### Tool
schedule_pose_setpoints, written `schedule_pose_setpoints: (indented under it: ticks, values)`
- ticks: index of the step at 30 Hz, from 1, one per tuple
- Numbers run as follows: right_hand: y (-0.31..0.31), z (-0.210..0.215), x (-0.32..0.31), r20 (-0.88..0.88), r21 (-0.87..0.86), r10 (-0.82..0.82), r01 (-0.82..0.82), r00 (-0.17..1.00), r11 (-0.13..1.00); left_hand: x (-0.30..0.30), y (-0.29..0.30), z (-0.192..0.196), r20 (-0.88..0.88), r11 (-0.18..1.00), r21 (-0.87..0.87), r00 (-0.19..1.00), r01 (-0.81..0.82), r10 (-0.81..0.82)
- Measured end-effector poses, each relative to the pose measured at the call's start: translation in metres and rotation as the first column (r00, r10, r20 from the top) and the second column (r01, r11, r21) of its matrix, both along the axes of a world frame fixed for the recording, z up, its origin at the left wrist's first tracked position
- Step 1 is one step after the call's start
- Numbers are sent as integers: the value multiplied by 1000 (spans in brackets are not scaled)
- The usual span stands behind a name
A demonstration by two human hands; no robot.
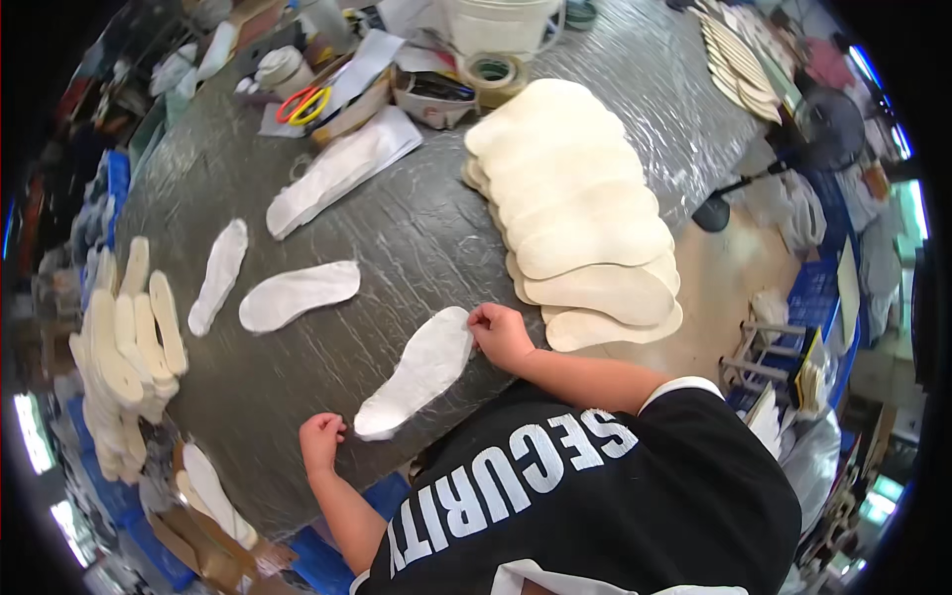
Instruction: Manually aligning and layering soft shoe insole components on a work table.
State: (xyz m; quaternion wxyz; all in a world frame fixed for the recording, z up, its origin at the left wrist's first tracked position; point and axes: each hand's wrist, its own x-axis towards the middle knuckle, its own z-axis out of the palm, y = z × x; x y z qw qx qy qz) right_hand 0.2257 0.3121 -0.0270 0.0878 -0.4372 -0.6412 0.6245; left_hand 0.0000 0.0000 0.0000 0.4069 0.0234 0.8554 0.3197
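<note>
A white insole [416, 372] lies at a slant on the dark table in front of me, its heel towards my left. At its forefoot edge my right hand [501, 335] is closed, with thumb and fingertips pinching the rim. My left hand [322, 441] is just left of the heel, apart from it, with curled fingers and nothing visible in them. Farther off lie another white insole [299, 296], a narrower white insole [218, 278], and a stack of white insoles [332, 177] on paper.
A large overlapping pile of cream insoles [580, 188] covers the right of the table [416, 238]. At the back are scissors [304, 105], tape rolls [493, 71] and a white bucket [501, 25]. More cream insoles [124, 347] are stacked beyond the left edge. A stool [769, 357] stands at right.
</note>
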Motion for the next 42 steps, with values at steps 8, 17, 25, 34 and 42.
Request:
schedule_pose_setpoints:
  ticks: [8, 17, 25, 34, 42]
  values:
    - [28, 39, 43, 221, 468, 341, -406, 914, 785, 20, 132, 44, -585, 901, -58, 717, 429, -379]
    - [147, 70, 82, 299, 915, 105, -316, 949, 253, 126, 359, 32, -792, 336, 236, 381, 912, -476]
    - [190, 58, 81, 520, 815, 446, -579, 728, -4, 123, 380, 29, -621, 425, 278, 499, 861, -605]
    - [216, 77, 64, 482, 784, 114, -485, 869, 387, 116, 386, 34, -204, 639, 580, 850, 505, -486]
    - [268, 183, 124, -614, 731, -267, 663, 743, 163, 114, 399, 18, -272, 630, 447, 767, 635, -581]
